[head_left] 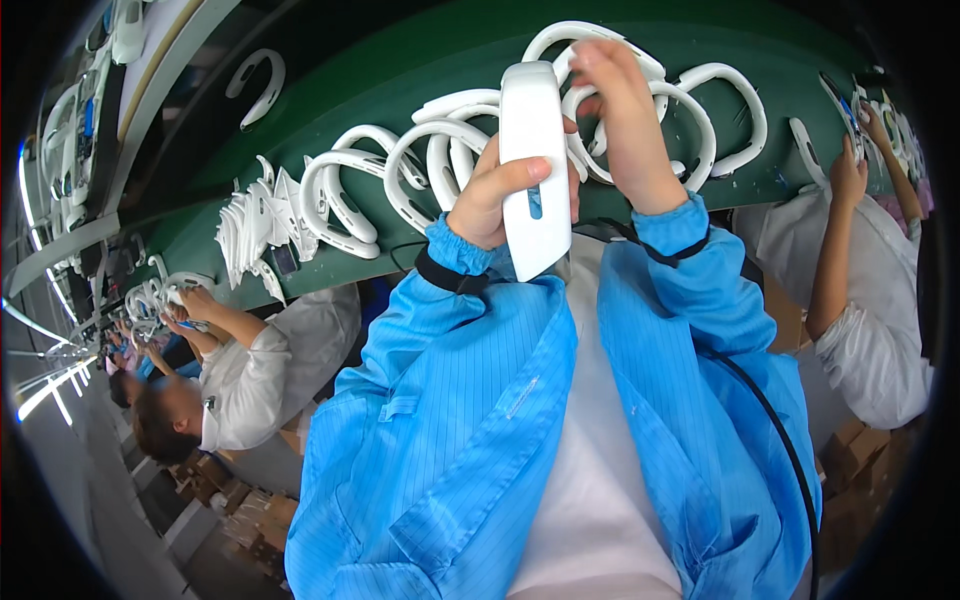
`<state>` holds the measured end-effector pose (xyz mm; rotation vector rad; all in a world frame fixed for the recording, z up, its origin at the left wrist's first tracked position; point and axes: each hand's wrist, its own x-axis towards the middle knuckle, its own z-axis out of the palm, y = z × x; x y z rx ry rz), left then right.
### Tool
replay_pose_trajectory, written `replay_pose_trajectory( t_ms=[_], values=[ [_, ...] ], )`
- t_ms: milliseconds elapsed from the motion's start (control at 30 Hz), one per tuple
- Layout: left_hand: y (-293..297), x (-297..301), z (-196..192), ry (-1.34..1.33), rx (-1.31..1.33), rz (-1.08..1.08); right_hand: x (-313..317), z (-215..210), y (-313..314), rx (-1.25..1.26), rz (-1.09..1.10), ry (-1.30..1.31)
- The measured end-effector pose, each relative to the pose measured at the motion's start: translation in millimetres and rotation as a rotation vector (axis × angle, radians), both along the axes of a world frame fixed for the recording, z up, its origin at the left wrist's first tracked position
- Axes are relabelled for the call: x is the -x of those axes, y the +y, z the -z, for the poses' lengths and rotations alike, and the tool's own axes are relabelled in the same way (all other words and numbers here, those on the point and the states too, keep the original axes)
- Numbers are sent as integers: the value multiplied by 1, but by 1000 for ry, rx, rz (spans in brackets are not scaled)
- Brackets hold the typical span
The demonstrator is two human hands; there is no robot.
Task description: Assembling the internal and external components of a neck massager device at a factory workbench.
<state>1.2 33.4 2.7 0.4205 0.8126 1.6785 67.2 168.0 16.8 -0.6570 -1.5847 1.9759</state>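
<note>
Upright over the bench's near edge stands a white curved plastic housing [535, 110], with a small blue strip low on its face. My left hand [490, 195] is closed round it, thumb pressed on the front beside the strip. My right hand [625, 110] is raised just right of the housing's upper part. Its fingers are bent toward the housing and smeared by motion, so whether they hold anything cannot be made out. Behind both hands lie several white C-shaped plastic frames [745, 110] on the green bench top [400, 75].
More C-shaped frames [335, 200] and a pile of thin white parts [250, 225] lie to the left. A co-worker in white [260, 385] sits at the left, another [870, 310] at the right. A black cable [775, 420] runs down my right side.
</note>
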Motion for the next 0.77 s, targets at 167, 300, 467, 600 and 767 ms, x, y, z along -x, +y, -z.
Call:
replay_pose_trajectory(
  t_ms=[167,300,467,600,767],
  values=[
    [6,-4,-3,-56,-2,-62,-23,28,-41,561,-150,76],
    [-1,-5,-5,228,177,-162,-25,30,-48,815,-279,134],
    [-8,-10,-37,1070,561,-459,-26,20,-49,876,-410,175],
    [-12,-15,-56,1058,509,-380,-25,13,-49,791,-447,167],
    [-4,-16,-34,1181,377,-400,-29,13,-48,678,-483,175]
  ],
)
